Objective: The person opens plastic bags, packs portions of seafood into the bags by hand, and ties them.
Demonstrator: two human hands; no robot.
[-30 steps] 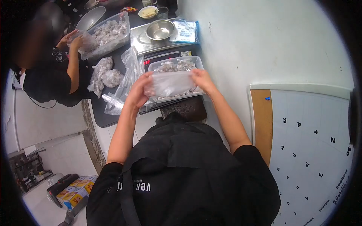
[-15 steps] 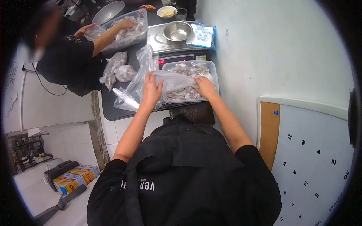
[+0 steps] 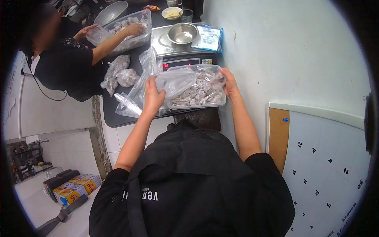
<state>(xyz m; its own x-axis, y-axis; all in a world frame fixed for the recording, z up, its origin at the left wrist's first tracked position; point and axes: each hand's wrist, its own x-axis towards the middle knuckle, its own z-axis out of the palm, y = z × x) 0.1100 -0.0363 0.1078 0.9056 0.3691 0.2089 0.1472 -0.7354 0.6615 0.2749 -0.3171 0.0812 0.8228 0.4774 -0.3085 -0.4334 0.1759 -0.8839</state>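
In front of me, a clear plastic tub (image 3: 199, 106) is filled with greyish-white food pieces (image 3: 197, 94), whose exact kind I cannot make out. My left hand (image 3: 153, 96) is closed on the edge of a clear plastic bag (image 3: 173, 82), which spreads over the tub's left part. At the tub's right rim is my right hand (image 3: 230, 83), its fingers curled inward. Something pale and partly see-through shows at its fingertips, too unclear to name. More clear plastic bags (image 3: 146, 73) lie left of the tub, close to my left hand.
A scale (image 3: 181, 61) with a steel bowl (image 3: 182, 33) and a blue-white packet (image 3: 207, 38) stands behind the tub. Filled bags (image 3: 127, 78) lie at left. A co-worker (image 3: 65, 59) reaches into another tub (image 3: 128, 44). A wall (image 3: 252, 51) borders the right side.
My right hand has moved from over the food to the tub's right rim. The bag in my left hand has bunched up leftward, uncovering more food.
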